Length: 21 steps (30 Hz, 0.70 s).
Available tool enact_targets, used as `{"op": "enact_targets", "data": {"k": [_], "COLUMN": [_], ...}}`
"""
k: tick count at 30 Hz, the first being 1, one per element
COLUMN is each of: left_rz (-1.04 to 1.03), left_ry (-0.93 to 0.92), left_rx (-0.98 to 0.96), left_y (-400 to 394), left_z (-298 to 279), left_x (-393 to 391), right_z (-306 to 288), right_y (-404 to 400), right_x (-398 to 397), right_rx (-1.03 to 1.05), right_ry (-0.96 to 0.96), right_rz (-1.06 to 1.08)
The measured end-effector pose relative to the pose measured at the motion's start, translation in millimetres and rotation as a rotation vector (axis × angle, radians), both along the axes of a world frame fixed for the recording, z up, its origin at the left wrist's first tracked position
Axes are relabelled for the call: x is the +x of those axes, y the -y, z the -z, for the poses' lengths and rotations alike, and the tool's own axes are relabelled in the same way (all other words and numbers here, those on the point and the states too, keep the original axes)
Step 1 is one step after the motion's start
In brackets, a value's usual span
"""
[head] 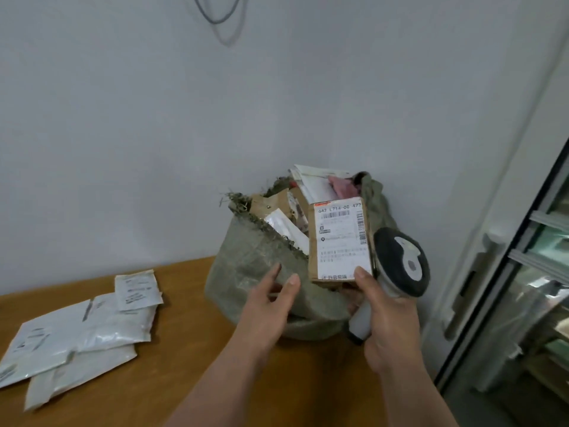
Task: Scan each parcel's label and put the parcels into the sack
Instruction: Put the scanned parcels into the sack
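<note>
A green woven sack stands open on the wooden table against the wall, with several parcels poking out of its mouth. My right hand grips the handle of a black and white barcode scanner and its thumb pinches a small cardboard parcel upright, white label facing me, over the sack's right side. My left hand hovers with relaxed fingers just in front of the sack, holding nothing. Several white plastic mailers lie in a loose pile at the table's left.
A plain grey wall rises behind the table, with a cable loop hanging at the top. A glass-doored cabinet with a white frame stands close on the right. The table's rounded edge ends just right of the sack.
</note>
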<state>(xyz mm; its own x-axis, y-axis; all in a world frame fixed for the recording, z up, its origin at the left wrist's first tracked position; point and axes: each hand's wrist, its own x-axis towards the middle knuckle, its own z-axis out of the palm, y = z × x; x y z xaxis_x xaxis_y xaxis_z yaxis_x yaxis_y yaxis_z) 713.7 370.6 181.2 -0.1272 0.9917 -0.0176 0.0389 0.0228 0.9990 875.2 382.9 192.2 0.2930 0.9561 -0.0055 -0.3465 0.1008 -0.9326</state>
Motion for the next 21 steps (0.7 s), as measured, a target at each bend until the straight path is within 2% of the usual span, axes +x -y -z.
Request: {"op": "enact_targets", "data": {"k": [4, 9, 14, 17, 21], "left_rz": [0.001, 0.048, -0.071, -0.249, -0.486], "left_ry": [-0.419, -0.729, -1.019, -0.98, -0.752], "left_rx": [0.001, -0.003, -0.047, -0.033, 0.142], "left_y": [-31, -65, -105, -119, -128], "left_z": [12, 13, 14, 18, 16], "left_x": [8, 25, 36, 41, 47], "right_z": [12, 16, 6, 6, 15], "right_y": [-18, -56, -115, -148, -183], "right_x": [21, 40, 62, 67, 58], "right_rx": [-0.037, -0.031, 0.008, 0.017, 0.017], "right_ry": [0.028, 0.031, 0.04, 0.073, 0.186], "right_rz": [0.094, 0.079, -0.031, -0.096, -0.191]}}
